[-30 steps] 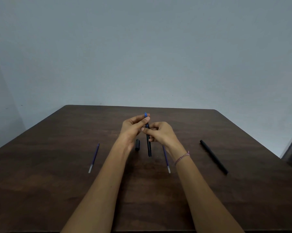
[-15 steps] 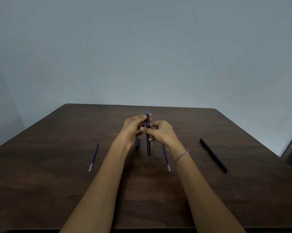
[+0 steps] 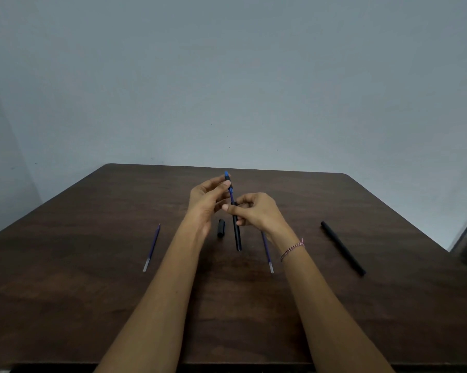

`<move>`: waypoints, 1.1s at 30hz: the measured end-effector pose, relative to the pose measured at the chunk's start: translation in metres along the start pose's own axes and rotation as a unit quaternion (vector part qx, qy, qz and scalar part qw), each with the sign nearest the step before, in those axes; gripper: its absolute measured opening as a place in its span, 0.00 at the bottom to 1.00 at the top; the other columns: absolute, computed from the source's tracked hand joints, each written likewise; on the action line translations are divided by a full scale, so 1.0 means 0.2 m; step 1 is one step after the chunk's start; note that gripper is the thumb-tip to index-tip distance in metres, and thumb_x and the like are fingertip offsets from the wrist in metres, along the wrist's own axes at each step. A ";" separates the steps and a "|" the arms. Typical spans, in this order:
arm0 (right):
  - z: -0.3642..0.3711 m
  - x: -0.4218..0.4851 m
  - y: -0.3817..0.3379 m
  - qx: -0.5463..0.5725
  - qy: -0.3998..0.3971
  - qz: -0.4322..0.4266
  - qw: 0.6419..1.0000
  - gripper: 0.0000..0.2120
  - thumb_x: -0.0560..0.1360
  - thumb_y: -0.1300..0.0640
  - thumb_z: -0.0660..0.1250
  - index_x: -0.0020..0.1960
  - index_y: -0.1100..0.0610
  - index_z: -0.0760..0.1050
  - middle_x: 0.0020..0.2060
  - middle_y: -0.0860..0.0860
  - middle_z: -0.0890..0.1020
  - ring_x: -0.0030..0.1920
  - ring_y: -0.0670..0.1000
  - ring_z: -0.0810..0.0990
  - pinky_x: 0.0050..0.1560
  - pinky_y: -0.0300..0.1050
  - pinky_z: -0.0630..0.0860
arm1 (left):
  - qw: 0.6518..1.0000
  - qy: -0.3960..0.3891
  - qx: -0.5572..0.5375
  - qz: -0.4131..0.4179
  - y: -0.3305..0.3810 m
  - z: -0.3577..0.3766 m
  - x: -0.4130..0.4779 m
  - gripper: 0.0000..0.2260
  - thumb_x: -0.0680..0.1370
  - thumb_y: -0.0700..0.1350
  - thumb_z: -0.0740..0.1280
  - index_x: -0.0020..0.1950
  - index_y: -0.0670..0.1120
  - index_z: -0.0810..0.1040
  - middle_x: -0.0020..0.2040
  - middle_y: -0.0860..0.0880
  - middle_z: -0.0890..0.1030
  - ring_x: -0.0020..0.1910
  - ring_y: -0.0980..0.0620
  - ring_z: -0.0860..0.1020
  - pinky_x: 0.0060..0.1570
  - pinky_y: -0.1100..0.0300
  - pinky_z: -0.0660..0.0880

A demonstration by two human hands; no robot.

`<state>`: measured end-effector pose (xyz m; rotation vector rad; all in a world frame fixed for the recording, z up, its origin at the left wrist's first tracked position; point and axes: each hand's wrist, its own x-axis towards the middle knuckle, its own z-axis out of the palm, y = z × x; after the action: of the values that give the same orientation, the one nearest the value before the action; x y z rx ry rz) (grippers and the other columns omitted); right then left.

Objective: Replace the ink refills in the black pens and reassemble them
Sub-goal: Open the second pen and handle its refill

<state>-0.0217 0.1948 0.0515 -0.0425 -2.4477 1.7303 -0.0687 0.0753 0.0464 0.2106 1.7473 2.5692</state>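
Dark brown wooden table [image 3: 92, 305] carries, nearest, one thin blue ink refill [image 3: 151, 247] left of the forearms and a second loose refill [image 3: 267, 254] partly under the right wrist, both likely kept within reach for swapping. A slim black pen [image 3: 342, 247] waits well apart at right. A short black cap [image 3: 221, 228] lies near the black pen barrel [image 3: 237, 235], which the right hand [image 3: 256, 211] pinches near its far end to steady it. Beyond, the left hand [image 3: 205, 203] pinches a blue-tipped refill [image 3: 231, 196] sitting partly inside that barrel, in line with it so it can slide; inward or outward I cannot tell.
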 end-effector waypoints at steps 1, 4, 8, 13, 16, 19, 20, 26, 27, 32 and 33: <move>0.00 0.00 0.00 -0.001 -0.004 0.004 1.000 0.11 0.68 0.52 0.75 0.46 0.54 0.78 0.29 0.46 0.80 0.26 0.41 0.78 0.36 0.34 0.78 | 1.000 0.006 -0.003 0.004 0.00 0.00 0.00 0.07 0.74 0.37 0.69 0.50 0.46 0.81 0.42 0.48 0.82 0.40 0.54 0.79 0.40 0.63 0.78; 0.00 0.00 0.00 -0.012 -0.019 0.011 1.000 0.17 0.68 0.51 0.75 0.52 0.57 0.79 0.28 0.46 0.80 0.26 0.41 0.78 0.36 0.34 0.78 | 0.999 0.029 -0.006 0.018 0.00 -0.01 0.00 0.07 0.75 0.37 0.69 0.50 0.46 0.81 0.44 0.48 0.82 0.41 0.54 0.79 0.43 0.61 0.77; 0.00 0.00 0.00 -0.026 -0.030 0.018 0.999 0.18 0.68 0.51 0.75 0.53 0.59 0.79 0.31 0.47 0.81 0.25 0.40 0.78 0.34 0.33 0.77 | 0.998 0.051 -0.016 0.026 0.01 -0.01 0.01 0.06 0.75 0.37 0.68 0.49 0.46 0.80 0.43 0.50 0.82 0.41 0.55 0.79 0.38 0.64 0.76; 0.00 0.01 0.00 -0.030 -0.035 0.024 0.999 0.18 0.67 0.52 0.76 0.53 0.60 0.79 0.32 0.47 0.80 0.24 0.39 0.77 0.32 0.31 0.76 | 0.994 0.089 -0.058 0.034 0.02 -0.02 0.02 0.07 0.75 0.35 0.68 0.51 0.43 0.80 0.41 0.48 0.81 0.38 0.56 0.79 0.33 0.69 0.78; 0.00 0.01 0.00 -0.021 -0.036 0.024 0.999 0.14 0.67 0.53 0.76 0.49 0.57 0.79 0.33 0.47 0.81 0.25 0.40 0.78 0.34 0.32 0.77 | 0.989 0.131 -0.065 0.036 0.02 -0.04 0.04 0.10 0.75 0.36 0.68 0.56 0.40 0.79 0.42 0.48 0.80 0.39 0.56 0.79 0.35 0.68 0.78; 0.00 0.01 0.00 -0.004 -0.024 0.015 1.000 0.09 0.67 0.54 0.76 0.43 0.54 0.78 0.33 0.46 0.82 0.26 0.40 0.78 0.35 0.32 0.78 | 0.985 0.171 0.020 0.020 0.01 -0.08 0.07 0.11 0.75 0.36 0.68 0.58 0.40 0.78 0.49 0.45 0.81 0.43 0.54 0.79 0.42 0.63 0.78; 0.00 0.01 0.01 -0.003 -0.016 0.010 1.000 0.09 0.67 0.54 0.76 0.44 0.55 0.79 0.32 0.45 0.82 0.26 0.40 0.78 0.35 0.32 0.78 | 0.981 0.178 0.075 0.012 0.00 -0.09 0.07 0.11 0.75 0.36 0.68 0.58 0.41 0.78 0.51 0.44 0.81 0.45 0.53 0.79 0.44 0.62 0.78; -0.01 0.01 0.00 0.024 0.045 -0.039 0.998 0.06 0.66 0.53 0.77 0.41 0.51 0.82 0.33 0.46 0.83 0.26 0.40 0.78 0.37 0.34 0.80 | 0.829 0.101 0.550 -0.002 -0.02 -0.11 0.04 0.11 0.74 0.45 0.70 0.55 0.45 0.81 0.51 0.46 0.82 0.50 0.50 0.79 0.43 0.58 0.74; -0.02 0.01 0.00 0.028 0.055 -0.047 0.997 0.06 0.66 0.53 0.77 0.40 0.50 0.82 0.32 0.45 0.83 0.26 0.40 0.78 0.37 0.34 0.80 | 0.808 0.086 0.583 -0.012 -0.02 -0.10 0.04 0.11 0.74 0.46 0.71 0.55 0.45 0.81 0.51 0.45 0.82 0.50 0.49 0.78 0.44 0.57 0.74; -0.02 0.02 -0.02 0.055 0.105 -0.080 0.990 0.07 0.65 0.53 0.77 0.40 0.48 0.81 0.38 0.48 0.85 0.30 0.41 0.82 0.38 0.36 0.81 | 0.772 0.060 0.629 -0.064 0.00 -0.10 0.02 0.10 0.74 0.45 0.71 0.54 0.43 0.80 0.49 0.44 0.82 0.47 0.48 0.80 0.50 0.52 0.79; -0.02 0.02 -0.02 0.061 0.113 -0.088 0.988 0.07 0.65 0.53 0.77 0.41 0.49 0.81 0.37 0.47 0.84 0.30 0.41 0.81 0.37 0.35 0.81 | 0.776 0.056 0.624 -0.074 0.01 -0.10 0.02 0.09 0.74 0.45 0.71 0.53 0.43 0.80 0.47 0.45 0.82 0.44 0.49 0.81 0.49 0.52 0.80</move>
<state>-0.0244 0.1973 0.0575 -0.0072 -2.1156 1.6924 -0.0750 0.0562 0.0404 -0.0851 3.0057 0.9224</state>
